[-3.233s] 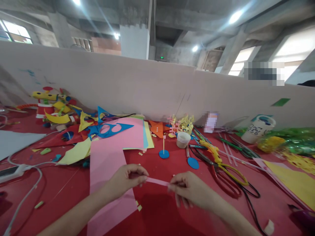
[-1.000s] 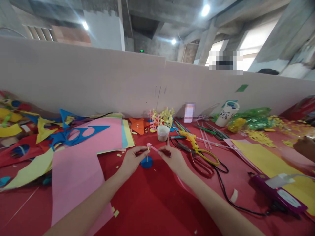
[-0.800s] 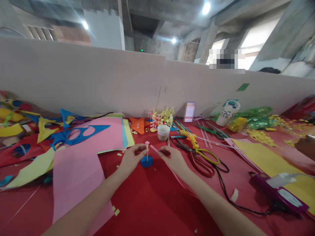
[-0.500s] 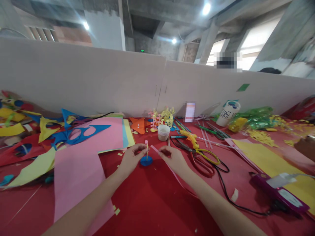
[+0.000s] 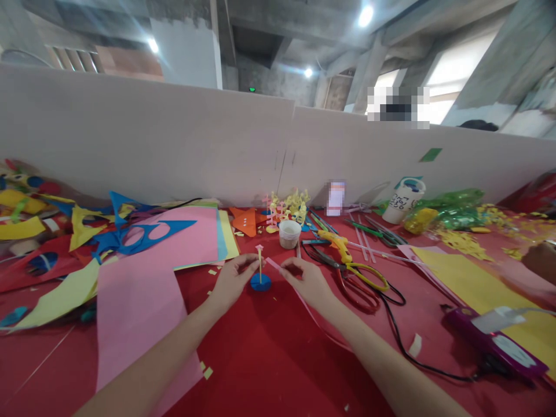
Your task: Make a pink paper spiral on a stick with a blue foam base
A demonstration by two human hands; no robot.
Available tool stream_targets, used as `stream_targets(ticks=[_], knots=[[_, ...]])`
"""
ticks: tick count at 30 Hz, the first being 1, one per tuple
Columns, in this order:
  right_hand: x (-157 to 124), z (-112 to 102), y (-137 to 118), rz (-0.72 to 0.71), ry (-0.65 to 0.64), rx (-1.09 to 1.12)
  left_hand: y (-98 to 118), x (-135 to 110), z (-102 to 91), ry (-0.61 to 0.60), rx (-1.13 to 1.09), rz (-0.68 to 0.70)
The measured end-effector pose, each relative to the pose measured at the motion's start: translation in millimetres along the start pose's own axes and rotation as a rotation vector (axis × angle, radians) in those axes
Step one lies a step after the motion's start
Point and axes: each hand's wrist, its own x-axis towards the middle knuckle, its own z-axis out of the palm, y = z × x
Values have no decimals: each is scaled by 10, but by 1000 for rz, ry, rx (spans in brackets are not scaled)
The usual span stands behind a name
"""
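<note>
My left hand [image 5: 237,277] pinches a thin yellow stick [image 5: 260,267] that rises from a round blue base [image 5: 261,283]. A small pink paper piece [image 5: 259,248] tops the stick. Just to the right, my right hand [image 5: 304,281] grips a long pink paper strip [image 5: 273,263] between thumb and fingers; its short end points toward the stick, and the rest trails down under my forearm. The strip's end and the stick are apart. Behind them stands a small white cup [image 5: 289,234].
Yellow and pink paper figures [image 5: 295,202] stand behind the cup. To the right lie a yellow glue gun [image 5: 336,243], scissors [image 5: 358,284] and a purple power strip [image 5: 495,341] with a black cord. Pink sheets [image 5: 143,324] cover the left. Another person's hand [image 5: 541,260] shows at the right edge.
The stick and its blue base have shifted slightly right and up, and the pink top looks turned, now showing a pointed shape. Both hands keep their grip.
</note>
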Motion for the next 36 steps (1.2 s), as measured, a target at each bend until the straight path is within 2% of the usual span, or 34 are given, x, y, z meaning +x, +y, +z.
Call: stream_targets(ticks=[12, 17, 22, 27, 32, 36], knots=[[-8, 26, 28, 19, 18, 37, -3, -17, 19, -38, 3, 6], [-17, 40, 20, 31, 28, 77, 16, -11, 14, 25, 19, 9], [-12, 30, 1, 24, 33, -8, 12, -10, 24, 52, -21, -12], [-5, 30, 62, 99, -63, -112, -1, -11, 30, 71, -43, -31], [-17, 13, 160, 58, -168, -258, 19, -15, 27, 95, -20, -40], [-31, -12, 158, 98, -176, -203, 14, -13, 23, 113, -9, -36]])
